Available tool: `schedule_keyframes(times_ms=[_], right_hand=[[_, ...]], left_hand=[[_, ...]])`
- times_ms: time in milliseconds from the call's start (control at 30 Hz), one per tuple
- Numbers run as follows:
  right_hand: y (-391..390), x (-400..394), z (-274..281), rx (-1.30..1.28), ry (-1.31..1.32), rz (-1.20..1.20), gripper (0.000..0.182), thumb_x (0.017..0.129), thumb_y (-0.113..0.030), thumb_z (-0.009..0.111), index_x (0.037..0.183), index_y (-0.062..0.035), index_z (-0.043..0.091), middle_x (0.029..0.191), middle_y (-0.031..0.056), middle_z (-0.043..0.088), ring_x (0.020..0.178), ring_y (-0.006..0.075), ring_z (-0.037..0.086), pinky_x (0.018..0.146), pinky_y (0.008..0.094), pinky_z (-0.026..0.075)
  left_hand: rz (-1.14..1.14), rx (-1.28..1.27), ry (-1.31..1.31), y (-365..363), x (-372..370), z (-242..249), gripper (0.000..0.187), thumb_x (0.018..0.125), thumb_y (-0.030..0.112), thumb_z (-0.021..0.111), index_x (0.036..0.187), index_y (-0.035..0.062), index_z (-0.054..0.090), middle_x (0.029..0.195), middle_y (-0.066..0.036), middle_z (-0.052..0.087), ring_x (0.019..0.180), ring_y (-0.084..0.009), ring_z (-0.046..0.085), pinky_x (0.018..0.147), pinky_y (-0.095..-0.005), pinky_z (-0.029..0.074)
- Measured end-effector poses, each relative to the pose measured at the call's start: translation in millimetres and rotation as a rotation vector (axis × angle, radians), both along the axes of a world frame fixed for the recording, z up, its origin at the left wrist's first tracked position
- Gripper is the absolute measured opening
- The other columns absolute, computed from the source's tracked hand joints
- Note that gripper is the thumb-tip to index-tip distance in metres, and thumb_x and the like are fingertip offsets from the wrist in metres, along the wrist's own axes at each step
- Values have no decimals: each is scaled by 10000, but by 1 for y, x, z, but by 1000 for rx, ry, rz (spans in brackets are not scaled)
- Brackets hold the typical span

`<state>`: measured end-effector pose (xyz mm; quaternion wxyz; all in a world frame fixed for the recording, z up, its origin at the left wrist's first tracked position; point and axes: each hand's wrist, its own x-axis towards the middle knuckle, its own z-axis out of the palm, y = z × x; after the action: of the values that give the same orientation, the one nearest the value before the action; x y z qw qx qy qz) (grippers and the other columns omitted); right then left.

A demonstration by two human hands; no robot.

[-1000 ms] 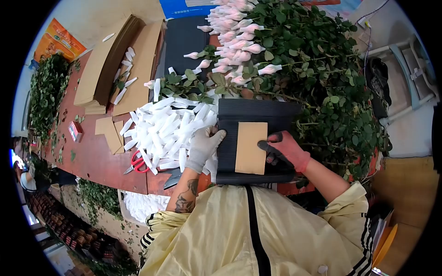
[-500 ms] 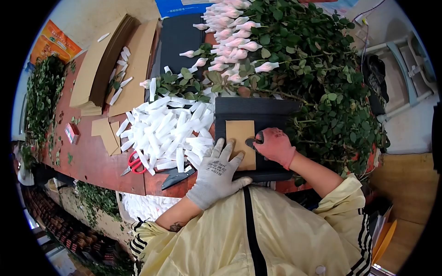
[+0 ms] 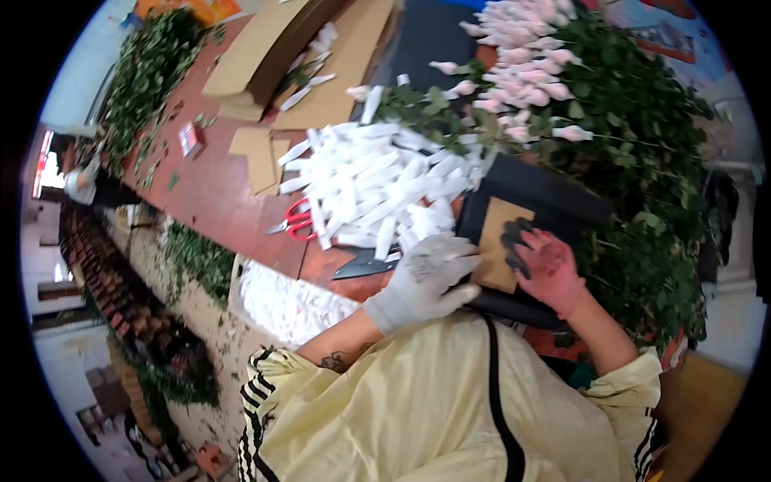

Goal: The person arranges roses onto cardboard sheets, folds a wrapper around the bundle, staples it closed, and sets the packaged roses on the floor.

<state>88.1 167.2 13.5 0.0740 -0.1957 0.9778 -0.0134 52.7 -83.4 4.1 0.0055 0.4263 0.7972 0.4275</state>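
Observation:
My left hand (image 3: 426, 277), in a grey-white glove, is open at the left edge of a black ribbed pad (image 3: 554, 189), its fingers stretched toward a small brown cardboard piece (image 3: 496, 249). That piece lies flat on the pad. My right hand (image 3: 550, 265), in a red glove with dark fingertips, rests over the cardboard's right side with fingers spread. Beside the left hand lies a black-bladed tool (image 3: 365, 263), partly under white mesh sleeves (image 3: 369, 189). Red-handled scissors (image 3: 299, 221) sit at the pile's left edge.
Sleeved pink rosebuds (image 3: 526, 72) with leafy stems (image 3: 642, 153) cover the right side. Folded cardboard (image 3: 265, 56) stands at the back left. A small red box (image 3: 190, 140) is on the red table (image 3: 217, 189). A bin of white sleeves (image 3: 289, 301) sits below; another person (image 3: 84, 181) is far left.
The view has swung left. My left hand has drawn back from the cardboard to the pad's left edge. My right hand has gone from a curled fist to spread fingers.

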Motion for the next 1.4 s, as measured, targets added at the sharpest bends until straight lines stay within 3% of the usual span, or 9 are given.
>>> schedule_keyframes(times_ms=[167,400,600,733,833,1100,1167,1267,1400], right_hand=[[4,-4,-7,-126,10,-4,357,701,-254,680,1006,-75,626,1152,121,575,1108,283,520,967,384,389],[3,-2,-10,-180,82,-1,371,700,-240,690,1019,-65,620,1156,130,562,1097,295,520,968,395,390],[5,-1,-19,-178,95,-32,329,754,-311,621,1030,-132,629,1176,57,573,1116,228,511,986,353,356],[6,1,-18,-43,46,-12,366,783,-336,564,1094,-145,593,1225,88,539,1117,240,512,979,352,364],[1,-8,-3,-94,20,49,398,781,-350,546,1120,-143,578,1244,139,515,1101,272,522,959,363,387],[-5,-10,5,-30,-73,54,402,790,-298,538,1125,-83,584,1250,191,485,1101,306,512,948,355,400],[-5,-8,0,-5,-45,61,410,792,-311,531,1127,-81,581,1249,191,485,1099,301,513,953,353,397],[-6,-5,-2,33,-39,48,417,797,-324,506,1133,-87,575,1238,186,490,1093,298,517,967,353,385],[-4,-3,-13,71,6,82,414,798,-324,488,1140,-107,573,1219,174,508,1079,298,527,961,358,382]], left_hand=[[545,-555,-103,-103,33,-53,504,640,204,693,1112,73,574,1107,-109,563,1080,-292,514,938,-396,373],[584,-776,-4,-125,32,-64,651,593,249,718,1178,78,491,1186,-129,479,1139,-319,432,955,-482,325],[633,-782,-638,-110,48,-69,471,691,318,644,1061,52,521,1111,-157,531,1018,-305,528,816,-432,422],[182,-716,189,-130,35,-57,501,734,91,527,1231,137,488,1234,-156,484,1149,-323,464,910,-441,395],[-213,-776,353,-121,31,-65,462,769,161,511,1223,243,498,1330,-91,413,1229,-301,381,1030,-482,292],[-313,-603,401,-73,-8,-78,343,655,211,619,989,141,588,1119,-75,543,1119,-271,481,991,-455,351],[-256,-790,4,-67,-30,-54,493,507,216,702,977,118,591,1051,-94,542,946,-280,562,932,-438,407],[265,257,-495,-76,-28,-50,552,571,24,632,1101,63,484,1049,-111,529,954,-274,585,893,-436,452],[113,1182,-980,-59,-57,-39,790,664,3,604,1375,141,290,1286,-93,458,1243,-291,408,1056,-461,320]])
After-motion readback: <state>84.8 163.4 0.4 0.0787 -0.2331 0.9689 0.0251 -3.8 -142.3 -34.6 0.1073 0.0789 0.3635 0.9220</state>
